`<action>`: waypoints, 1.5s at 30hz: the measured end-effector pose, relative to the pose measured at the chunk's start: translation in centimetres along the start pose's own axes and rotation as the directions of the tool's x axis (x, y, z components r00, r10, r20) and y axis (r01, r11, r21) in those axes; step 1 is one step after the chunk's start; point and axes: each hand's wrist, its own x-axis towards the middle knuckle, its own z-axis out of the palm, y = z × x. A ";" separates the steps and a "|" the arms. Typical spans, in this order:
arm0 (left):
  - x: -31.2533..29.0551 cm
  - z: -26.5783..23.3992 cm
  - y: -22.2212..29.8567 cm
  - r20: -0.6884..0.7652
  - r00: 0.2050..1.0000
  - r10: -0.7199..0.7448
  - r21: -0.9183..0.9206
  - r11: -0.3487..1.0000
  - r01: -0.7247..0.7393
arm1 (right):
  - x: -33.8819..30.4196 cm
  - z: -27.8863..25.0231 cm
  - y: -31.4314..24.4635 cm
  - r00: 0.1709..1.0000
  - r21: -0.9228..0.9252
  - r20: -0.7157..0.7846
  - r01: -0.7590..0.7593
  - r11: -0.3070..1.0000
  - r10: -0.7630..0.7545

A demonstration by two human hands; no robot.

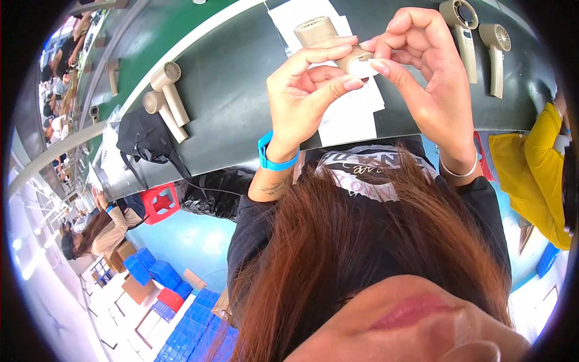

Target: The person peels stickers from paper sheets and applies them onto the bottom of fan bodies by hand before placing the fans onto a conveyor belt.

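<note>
My left hand (307,90), with a blue band at its wrist, grips a beige handheld fan (316,31) around its handle. The fan's head points away from me and its handle end faces me. At that end, my right hand (422,72) pinches the edge of a small round white piece (362,68), which looks like a sticker or thin cap. The white piece lies against the handle end; whether it is attached I cannot tell. Beneath both hands are white paper sheets (350,123) on the dark worktable.
Two beige fans (172,90) lie on the left beside a black bag (145,136). Two more fans (496,57) lie at the right. A person in yellow (525,169) sits to the right. Blue crates (193,326) and a red stool (160,204) stand on the floor.
</note>
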 end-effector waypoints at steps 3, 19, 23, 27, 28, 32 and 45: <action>0.3 0.6 0.3 0.031 0.999 -0.019 -0.024 1.000 0.020 | 0.0 -1.8 4.3 0.999 -0.044 -0.013 0.043 0.998 -0.043; -0.4 2.3 1.0 -0.107 0.994 0.008 0.106 0.994 0.003 | -0.4 2.3 -3.4 0.881 -0.564 -0.313 -0.473 0.677 0.355; -0.4 2.4 1.0 -0.100 0.995 -0.001 0.109 0.994 0.012 | -0.2 1.5 -3.7 0.911 -0.607 -0.262 -0.412 0.679 0.319; -0.4 2.6 0.9 -0.099 0.995 -0.012 0.107 0.994 0.022 | 0.2 1.7 -4.1 0.885 -0.688 -0.268 -0.453 0.567 0.382; -0.4 2.6 1.0 -0.098 0.995 -0.012 0.107 0.994 0.022 | 0.2 1.7 -4.2 0.877 -0.707 -0.271 -0.461 0.536 0.397; -0.5 2.4 1.2 -0.095 0.995 -0.023 0.136 0.990 0.036 | 0.8 1.3 -4.9 0.911 -0.886 -0.134 -0.287 0.364 0.391; 0.5 -0.6 2.1 -0.134 0.991 0.006 0.038 0.999 -0.001 | 0.5 -1.4 5.3 0.928 -0.885 0.307 0.199 0.420 0.209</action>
